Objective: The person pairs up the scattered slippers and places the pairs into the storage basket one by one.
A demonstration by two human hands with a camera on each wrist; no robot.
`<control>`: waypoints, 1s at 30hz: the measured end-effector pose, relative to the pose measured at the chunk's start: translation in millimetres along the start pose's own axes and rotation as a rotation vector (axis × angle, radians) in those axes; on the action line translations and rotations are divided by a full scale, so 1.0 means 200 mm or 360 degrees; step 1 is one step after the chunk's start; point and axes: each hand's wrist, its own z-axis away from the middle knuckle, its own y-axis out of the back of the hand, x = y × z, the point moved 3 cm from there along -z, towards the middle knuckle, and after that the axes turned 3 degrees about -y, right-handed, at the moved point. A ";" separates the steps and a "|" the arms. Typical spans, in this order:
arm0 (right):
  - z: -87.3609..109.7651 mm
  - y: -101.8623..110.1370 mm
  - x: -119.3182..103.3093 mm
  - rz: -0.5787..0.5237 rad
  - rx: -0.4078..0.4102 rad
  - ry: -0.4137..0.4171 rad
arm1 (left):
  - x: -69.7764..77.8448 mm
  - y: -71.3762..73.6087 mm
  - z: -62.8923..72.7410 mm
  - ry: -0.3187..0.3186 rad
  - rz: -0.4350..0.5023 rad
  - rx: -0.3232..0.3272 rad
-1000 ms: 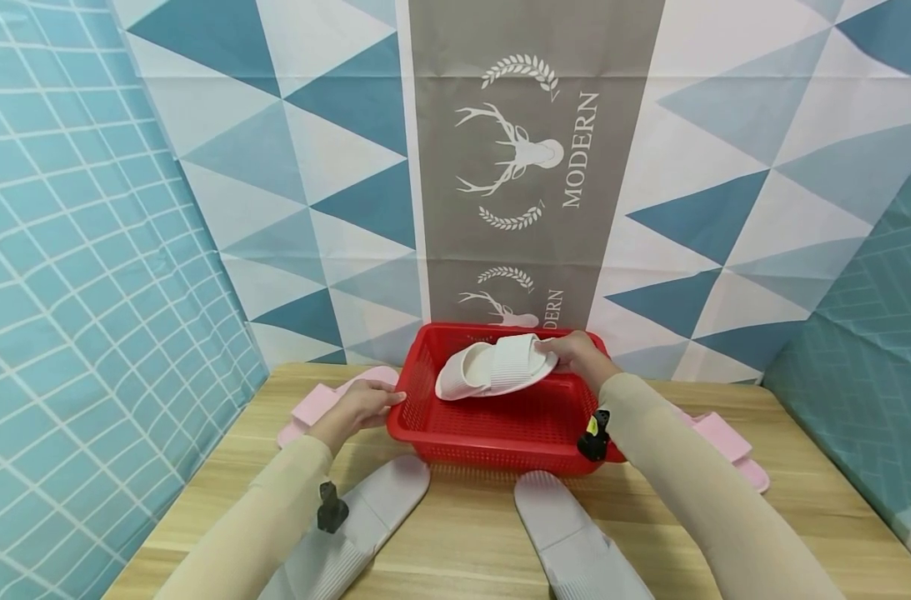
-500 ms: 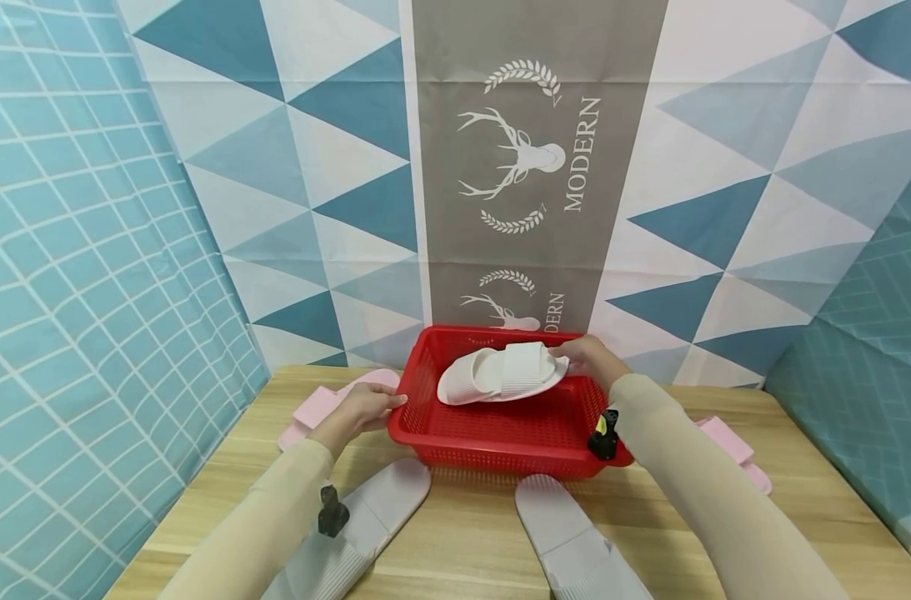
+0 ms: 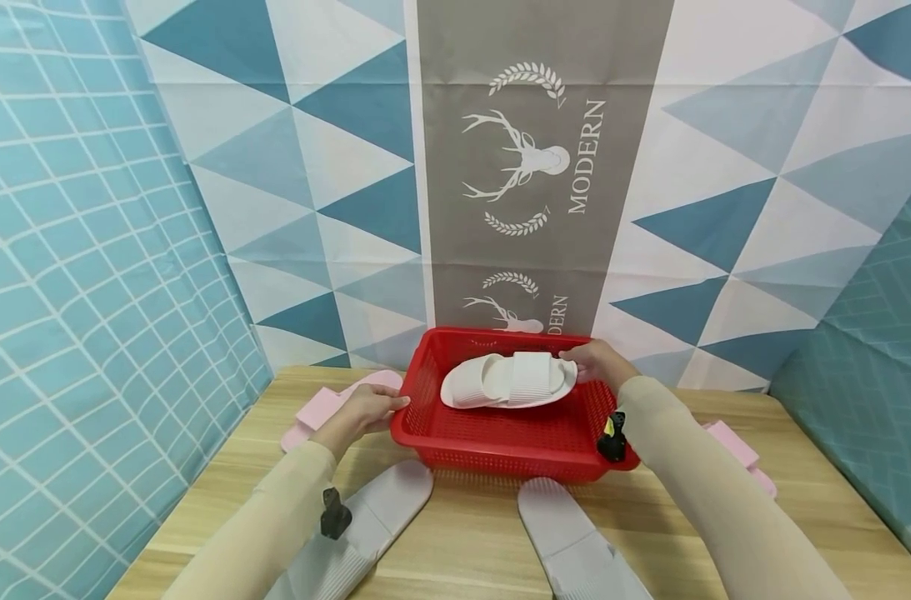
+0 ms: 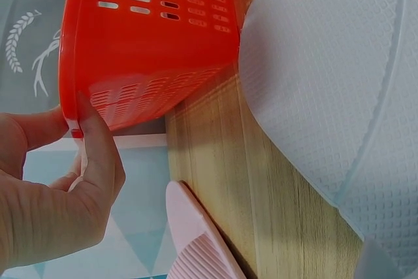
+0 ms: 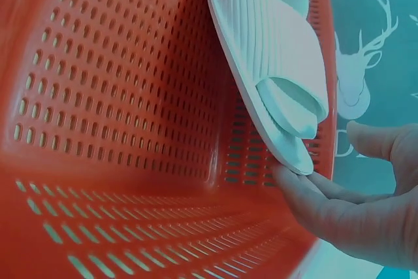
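A red plastic basket (image 3: 511,460) with slotted walls stands at the back of the wooden surface. My left hand (image 3: 367,407) pinches its left rim, thumb on one side and fingers on the other, as the left wrist view shows. Inside the basket, towards its back wall, lies a pair of white slippers (image 3: 532,375), one tucked through the other's ribbed strap. At their right end is my right hand (image 3: 599,361). In the right wrist view its fingers (image 5: 313,207) extend under the slipper's tip, while the thumb stands apart from it.
Pink slippers (image 3: 318,408) lie left of the basket, and another pink slipper (image 3: 731,443) lies to the right, partly behind the right sleeve. Two large pale grey slippers (image 3: 389,500) point at the basket from the front. A patterned curtain (image 3: 500,250) hangs close behind it.
The white slippers have come down and a little to the right, and now lie flatter in the basket. My right hand has lowered with them and its thumb is off. The left hand keeps its grip.
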 end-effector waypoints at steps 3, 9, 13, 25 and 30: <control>0.00 -0.01 0.01 0.0000 -0.0044 0.0009 | 0.00 0.00 0.01 -0.0001 0.0009 0.0001; -0.02 -0.02 0.03 -0.0033 -0.0077 -0.0023 | -0.01 0.00 0.02 0.0008 0.0033 0.0006; -0.02 -0.02 0.04 -0.0050 -0.0093 -0.0072 | -0.01 0.00 0.01 0.0011 0.0031 0.0010; -0.05 0.00 0.05 0.0015 -0.0096 -0.0117 | -0.02 0.00 0.01 0.0005 0.0007 0.0023; -0.01 -0.02 0.04 -0.0044 -0.0046 -0.0095 | -0.01 0.00 0.01 0.0008 0.0001 0.0034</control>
